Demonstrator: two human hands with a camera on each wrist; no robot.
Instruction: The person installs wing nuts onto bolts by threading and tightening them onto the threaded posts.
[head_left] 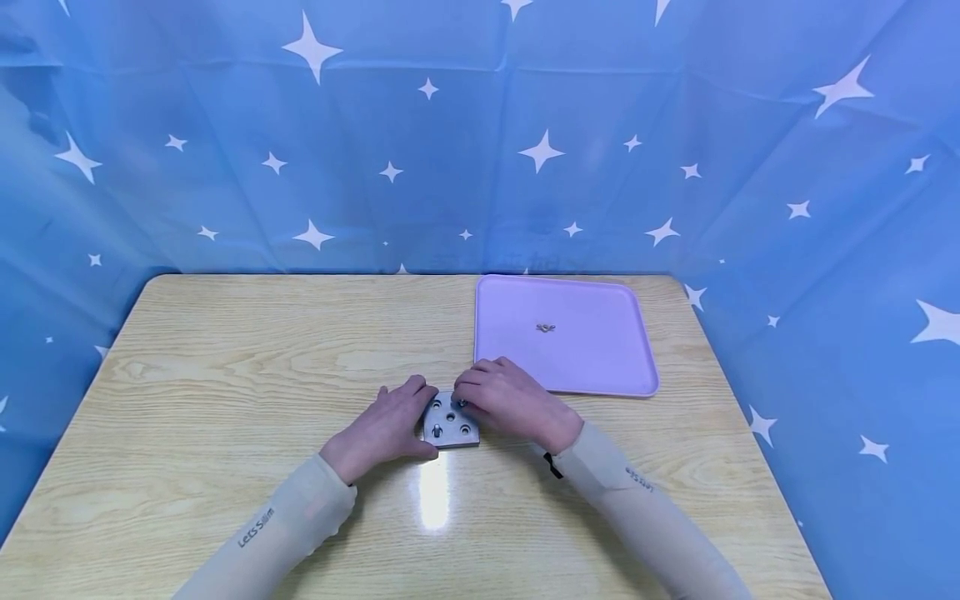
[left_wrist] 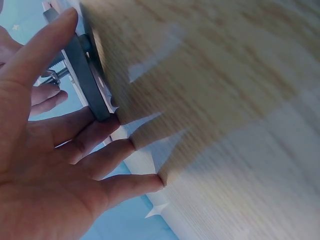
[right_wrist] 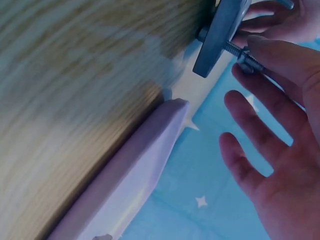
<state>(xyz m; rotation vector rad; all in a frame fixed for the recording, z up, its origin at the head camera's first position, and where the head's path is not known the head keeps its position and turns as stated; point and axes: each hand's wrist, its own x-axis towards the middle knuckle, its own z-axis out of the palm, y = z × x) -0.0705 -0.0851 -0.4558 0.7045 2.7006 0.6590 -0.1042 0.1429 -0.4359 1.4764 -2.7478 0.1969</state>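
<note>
A grey metal plate [head_left: 452,437] with several holes and one rounded side lies near the middle of the table. My left hand [head_left: 386,425] grips it by its edges, thumb at the near side and fingers at the far side; the other fingertips rest on the wood. One bolt [head_left: 437,431] stands up from the near left hole. At the far right corner my right hand [head_left: 510,402] pinches a small wing nut [right_wrist: 246,61] between thumb and index finger, on the threaded bolt [right_wrist: 232,48] that sticks out of the plate. Its remaining fingers are spread.
A lilac tray [head_left: 600,367] lies at the back right, just beyond my right hand. On it sits a small cluster of metal wing nuts [head_left: 545,328]. Blue cloth [head_left: 480,167] with white stars hangs behind and beside the wooden table [head_left: 225,375].
</note>
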